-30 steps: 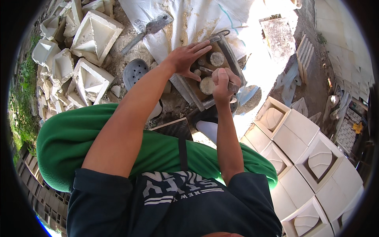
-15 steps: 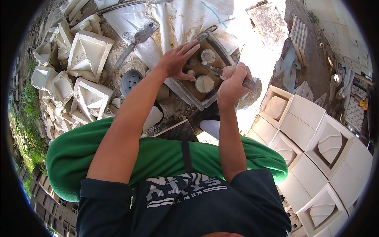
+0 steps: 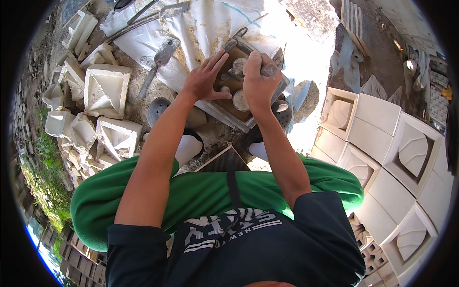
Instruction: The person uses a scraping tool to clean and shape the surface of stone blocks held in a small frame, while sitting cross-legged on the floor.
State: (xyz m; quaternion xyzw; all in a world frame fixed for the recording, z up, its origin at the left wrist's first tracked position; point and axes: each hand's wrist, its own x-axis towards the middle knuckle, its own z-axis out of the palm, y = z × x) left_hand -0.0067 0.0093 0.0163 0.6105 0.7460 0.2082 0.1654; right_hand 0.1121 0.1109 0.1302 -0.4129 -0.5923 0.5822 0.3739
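The person squats over a square, metal-framed casting mould (image 3: 239,103) that lies on a white plastic sheet (image 3: 201,28) spread on the ground. The left hand (image 3: 203,79) rests flat and spread on the mould's left edge, fingers open, pinning the frame rather than gripping anything. The right hand (image 3: 258,81) is curled tight around the handle of a grey hand tool (image 3: 264,68) near the mould's far right corner; the tool's working end is hidden under the hand, so its kind cannot be told. Inside the frame sit rounded grey lumps of mortar (image 3: 240,101) on a brown base.

The step in hand looks like working or packing the mortar into the mould. The next move probably calls for steady downward pressure from the right hand while the left keeps the frame from sliding on the sheet.

A mortar-crusted steel trowel (image 3: 160,60) lies on the sheet's left edge. Cast white concrete vent blocks (image 3: 107,91) are heaped to the left, and neater rows of them (image 3: 382,138) stand to the right.
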